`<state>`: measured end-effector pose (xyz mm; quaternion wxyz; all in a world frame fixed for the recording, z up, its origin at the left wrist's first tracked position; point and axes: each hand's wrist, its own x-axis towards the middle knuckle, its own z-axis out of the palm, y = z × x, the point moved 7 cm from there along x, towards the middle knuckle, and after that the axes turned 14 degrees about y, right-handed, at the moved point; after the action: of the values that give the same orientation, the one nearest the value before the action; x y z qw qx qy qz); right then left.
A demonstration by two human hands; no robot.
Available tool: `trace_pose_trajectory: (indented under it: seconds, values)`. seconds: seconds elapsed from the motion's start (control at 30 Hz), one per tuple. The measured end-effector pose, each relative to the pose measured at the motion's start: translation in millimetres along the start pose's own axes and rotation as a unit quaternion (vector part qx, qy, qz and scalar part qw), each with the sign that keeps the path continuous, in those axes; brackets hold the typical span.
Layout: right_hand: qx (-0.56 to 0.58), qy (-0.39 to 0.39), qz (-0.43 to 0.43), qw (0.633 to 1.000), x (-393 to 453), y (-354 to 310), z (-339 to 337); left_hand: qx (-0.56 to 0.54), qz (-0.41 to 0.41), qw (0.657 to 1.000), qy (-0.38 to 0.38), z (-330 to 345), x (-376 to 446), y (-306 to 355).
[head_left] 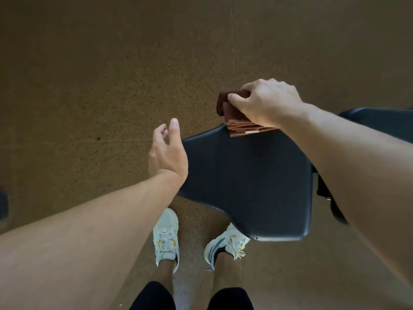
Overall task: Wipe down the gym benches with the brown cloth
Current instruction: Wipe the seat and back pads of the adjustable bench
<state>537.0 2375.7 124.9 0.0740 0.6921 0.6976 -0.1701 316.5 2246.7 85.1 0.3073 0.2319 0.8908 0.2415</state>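
A black padded bench seat (248, 182) fills the middle right of the head view. My right hand (266, 101) grips a folded brown cloth (232, 108) at the seat's far edge; part of the cloth hangs past the edge, and its folded layers lie on the pad. My left hand (167, 151) hovers at the seat's left end with its fingers loosely curled, holding nothing. A second black pad (380, 118) shows at the right behind my right forearm.
Brown speckled rubber flooring (111, 74) surrounds the bench. My two feet in white trainers (166, 238) stand at the seat's near edge. Black frame parts (324, 191) show under my right forearm. A dark object (3, 204) sits at the left edge.
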Motion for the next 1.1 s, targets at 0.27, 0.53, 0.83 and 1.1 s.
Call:
trace_pose_trajectory:
  seconds: [0.27,0.53,0.83,1.1]
  values:
    - [-0.054,0.02,-0.172,0.983,-33,-100,33,-0.018,-0.125,0.992,-0.008,-30,1,-87]
    - [0.007,0.131,-0.245,0.961,-121,-153,54,0.008,-0.073,0.997,0.007,-84,-13,-132]
    - [-0.033,0.205,-0.188,0.96,-247,-58,103,0.055,0.195,0.977,-0.071,-66,-31,-14]
    - [0.062,0.171,0.191,0.965,-285,12,102,0.189,0.343,0.91,-0.138,-4,-62,50]
